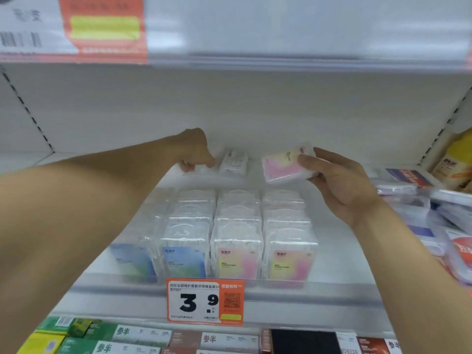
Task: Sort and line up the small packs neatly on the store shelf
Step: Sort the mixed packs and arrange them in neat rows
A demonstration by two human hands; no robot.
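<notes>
Several rows of small clear packs stand on the white shelf (pixel 339 251): blue-green labelled packs (pixel 184 261) on the left, pink-yellow labelled packs (pixel 236 261) on the right. My right hand (pixel 342 185) holds a pink-yellow pack (pixel 283 164) tilted in the air above the back of the right rows. My left hand (pixel 196 152) reaches deep to the shelf's back, fingers curled on a clear pack (pixel 201 169) that is barely visible. Beside it lies another pack (pixel 233 160) with its white back label up.
An orange price tag (pixel 205 301) reading 3.9 hangs on the shelf's front rail. Other packaged goods (pixel 421 198) crowd the right side of the shelf. Boxes (pixel 143 338) fill the shelf below. The upper shelf's rail (pixel 281 54) overhangs close above.
</notes>
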